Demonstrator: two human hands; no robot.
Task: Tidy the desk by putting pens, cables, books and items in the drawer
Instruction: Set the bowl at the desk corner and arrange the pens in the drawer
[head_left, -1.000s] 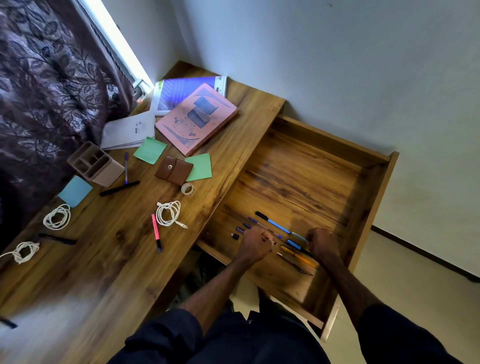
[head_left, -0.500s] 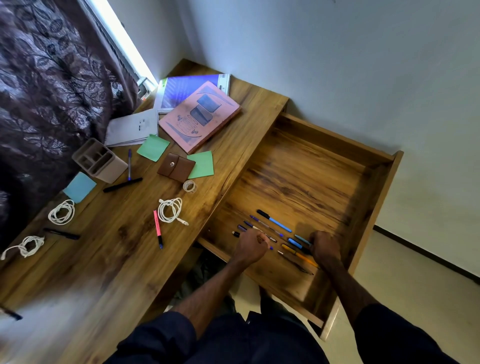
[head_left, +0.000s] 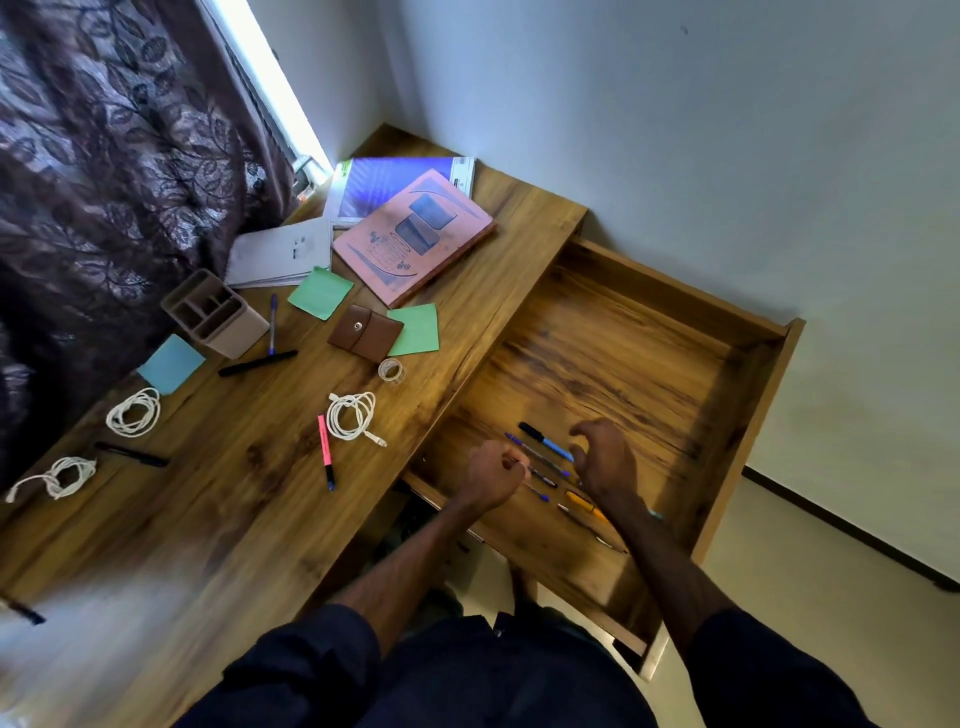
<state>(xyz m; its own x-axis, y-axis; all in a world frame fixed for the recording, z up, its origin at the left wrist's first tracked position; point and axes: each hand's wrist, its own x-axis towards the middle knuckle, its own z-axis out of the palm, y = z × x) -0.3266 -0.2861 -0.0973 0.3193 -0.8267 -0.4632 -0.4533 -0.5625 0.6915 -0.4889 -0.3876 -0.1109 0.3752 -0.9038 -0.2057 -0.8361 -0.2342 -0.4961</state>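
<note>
Left hand (head_left: 493, 475) curls over pens (head_left: 549, 447) at the near side of the open drawer (head_left: 623, 353), whether gripping one I cannot tell; right hand (head_left: 605, 457) hovers loosely curled, holding nothing. Bare wood stretches beyond.

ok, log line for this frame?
phase: pens in drawer | left hand: curled at pens, grip unclear | right hand: loose above pens, empty | desk: cables, books on top

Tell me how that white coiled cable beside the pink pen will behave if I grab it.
Probably floppy: the cable lies in loose loops with no tie visible, so it may uncoil when lifted. Its plug end trails free and would likely dangle. It looks thin, so probably light.
</note>
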